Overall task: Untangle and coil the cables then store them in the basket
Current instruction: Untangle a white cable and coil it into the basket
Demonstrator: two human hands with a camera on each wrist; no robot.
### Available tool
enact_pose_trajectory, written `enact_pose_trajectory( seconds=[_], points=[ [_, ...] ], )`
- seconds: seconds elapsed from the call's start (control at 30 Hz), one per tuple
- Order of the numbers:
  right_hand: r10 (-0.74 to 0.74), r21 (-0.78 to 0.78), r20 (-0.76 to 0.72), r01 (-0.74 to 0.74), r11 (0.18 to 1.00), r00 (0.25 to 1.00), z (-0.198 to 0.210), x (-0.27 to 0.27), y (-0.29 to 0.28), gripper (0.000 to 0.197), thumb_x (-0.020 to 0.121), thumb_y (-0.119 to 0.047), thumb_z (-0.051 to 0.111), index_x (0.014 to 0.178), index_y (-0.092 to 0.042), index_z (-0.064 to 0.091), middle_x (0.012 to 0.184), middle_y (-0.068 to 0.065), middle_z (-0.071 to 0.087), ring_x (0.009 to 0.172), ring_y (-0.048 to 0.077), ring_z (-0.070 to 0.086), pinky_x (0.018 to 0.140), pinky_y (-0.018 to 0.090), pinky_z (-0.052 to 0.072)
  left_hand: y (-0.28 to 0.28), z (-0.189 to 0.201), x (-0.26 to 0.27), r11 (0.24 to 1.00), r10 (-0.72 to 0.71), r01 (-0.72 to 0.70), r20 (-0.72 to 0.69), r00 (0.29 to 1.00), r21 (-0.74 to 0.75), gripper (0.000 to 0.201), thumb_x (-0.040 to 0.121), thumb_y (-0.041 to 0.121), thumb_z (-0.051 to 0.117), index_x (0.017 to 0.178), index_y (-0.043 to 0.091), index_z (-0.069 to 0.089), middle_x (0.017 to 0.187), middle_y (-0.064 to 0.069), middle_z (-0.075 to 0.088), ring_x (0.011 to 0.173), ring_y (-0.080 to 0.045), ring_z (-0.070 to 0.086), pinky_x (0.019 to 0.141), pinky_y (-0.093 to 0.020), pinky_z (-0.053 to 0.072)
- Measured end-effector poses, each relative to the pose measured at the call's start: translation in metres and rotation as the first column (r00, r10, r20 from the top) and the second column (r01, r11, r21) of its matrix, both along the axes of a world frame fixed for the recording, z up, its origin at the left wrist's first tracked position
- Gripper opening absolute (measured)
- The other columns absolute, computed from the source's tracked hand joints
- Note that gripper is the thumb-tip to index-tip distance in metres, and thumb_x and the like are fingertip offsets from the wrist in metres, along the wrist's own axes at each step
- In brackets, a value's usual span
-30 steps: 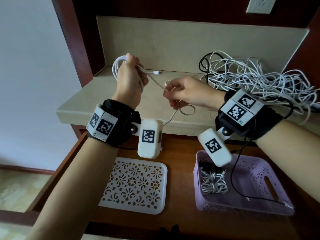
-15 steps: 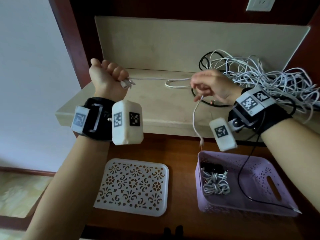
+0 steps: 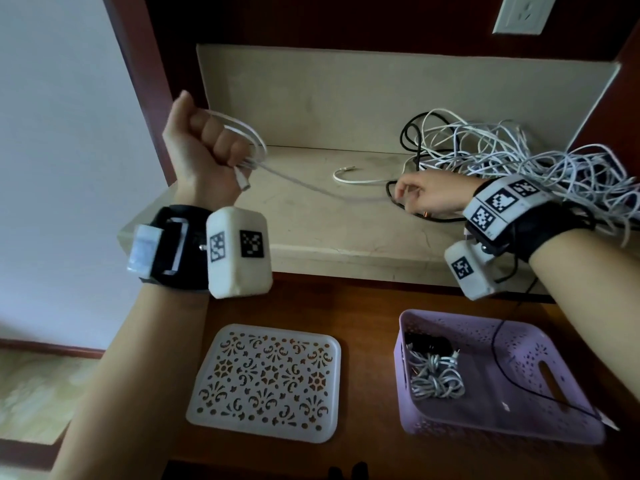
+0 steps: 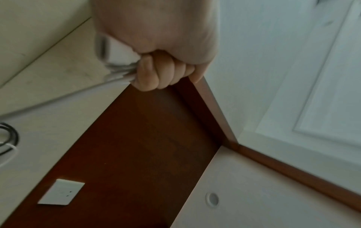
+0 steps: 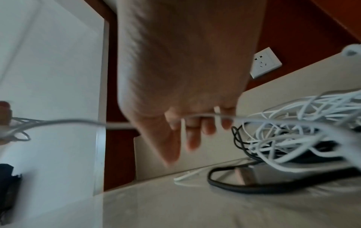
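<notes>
My left hand (image 3: 204, 150) is raised over the left end of the stone counter (image 3: 329, 237) and grips a few loops of a white cable (image 3: 249, 140) in a fist. The cable's plug (image 3: 242, 180) hangs below the fist. In the left wrist view the fingers (image 4: 156, 74) are curled tight round the strands (image 4: 117, 72). The cable runs taut to my right hand (image 3: 415, 194), whose curled fingers hold it beside the tangle of white and black cables (image 3: 519, 157). In the right wrist view the cable (image 5: 205, 115) crosses my fingers (image 5: 191, 135). The purple basket (image 3: 450, 318) holds coiled cables (image 3: 436, 379).
A white patterned lid (image 3: 266, 382) lies on the wooden shelf left of the basket. A loose white cable end (image 3: 349, 178) and a black cable loop (image 3: 391, 195) lie on the counter near my right hand. A wall socket (image 3: 519, 12) is at top right.
My left hand has turned palm-up and lifted with the loops in its fist. My right hand has moved right along the cable toward the tangle, so the stretch between the hands is longer.
</notes>
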State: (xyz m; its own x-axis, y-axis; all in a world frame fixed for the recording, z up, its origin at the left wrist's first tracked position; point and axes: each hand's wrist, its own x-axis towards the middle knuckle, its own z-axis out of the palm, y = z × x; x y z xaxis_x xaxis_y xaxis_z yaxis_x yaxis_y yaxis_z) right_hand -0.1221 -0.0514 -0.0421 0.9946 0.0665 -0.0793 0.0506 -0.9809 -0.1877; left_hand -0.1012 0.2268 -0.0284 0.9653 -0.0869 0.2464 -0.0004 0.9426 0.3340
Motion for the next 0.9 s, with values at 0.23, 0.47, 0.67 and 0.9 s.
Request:
enact_pose_trajectory(
  seconds=[0.23, 0.47, 0.67, 0.9],
  points=[
    [0.232, 0.029, -0.218, -0.231, 0.972, 0.948, 0.020, -0.008, 0.055, 0.066, 0.083, 0.007, 0.049, 0.142, -0.014, 0.031, 0.143, 0.008, 0.037, 0.108, 0.015, 0.046, 0.079, 0.011, 0.036, -0.047, -0.009, -0.021, 0.944, -0.056, 0.036, 0.053, 0.997, 0.327, 0.064, 0.100, 0.036, 0.030, 0.038, 0.023, 0.023, 0.034, 0.008, 0.017, 0.034, -0.009, 0.003, 0.032, -0.015, 0.010],
    [0.079, 0.285, 0.353, -0.188, 0.940, 0.932, 0.022, -0.001, 0.066, 0.040, 0.082, 0.010, 0.039, 0.111, -0.005, 0.063, 0.121, 0.012, 0.057, 0.113, 0.020, 0.049, 0.083, 0.017, 0.033, -0.054, -0.014, -0.018, 0.913, 0.076, -0.080, 0.026, 0.997, 0.401, 0.063, 0.100, 0.034, 0.033, 0.039, 0.024, 0.023, 0.036, 0.009, 0.014, 0.031, -0.007, 0.007, 0.034, -0.014, 0.012],
    [0.497, 0.327, -0.060, -0.453, 0.829, 0.866, 0.006, -0.025, 0.081, 0.028, 0.091, -0.021, 0.057, 0.119, -0.020, 0.053, 0.118, -0.005, 0.056, 0.110, 0.007, 0.051, 0.088, 0.015, 0.038, -0.049, -0.013, -0.013, 0.939, 0.174, -0.150, -0.050, 0.984, 0.309, 0.064, 0.100, 0.036, 0.036, 0.038, 0.024, 0.022, 0.038, 0.008, 0.012, 0.031, -0.008, 0.008, 0.036, -0.015, 0.012],
    [0.510, 0.526, -0.035, -0.418, 0.741, 0.860, 0.001, -0.023, 0.070, 0.016, 0.085, -0.018, 0.050, 0.079, -0.009, 0.062, 0.093, 0.002, 0.060, 0.085, 0.007, 0.056, 0.083, 0.017, 0.040, -0.036, -0.001, -0.015, 0.978, 0.146, -0.140, -0.028, 0.989, 0.156, 0.064, 0.100, 0.038, 0.034, 0.039, 0.023, 0.021, 0.038, 0.008, 0.009, 0.037, -0.011, 0.002, 0.038, -0.010, 0.013]
  ],
)
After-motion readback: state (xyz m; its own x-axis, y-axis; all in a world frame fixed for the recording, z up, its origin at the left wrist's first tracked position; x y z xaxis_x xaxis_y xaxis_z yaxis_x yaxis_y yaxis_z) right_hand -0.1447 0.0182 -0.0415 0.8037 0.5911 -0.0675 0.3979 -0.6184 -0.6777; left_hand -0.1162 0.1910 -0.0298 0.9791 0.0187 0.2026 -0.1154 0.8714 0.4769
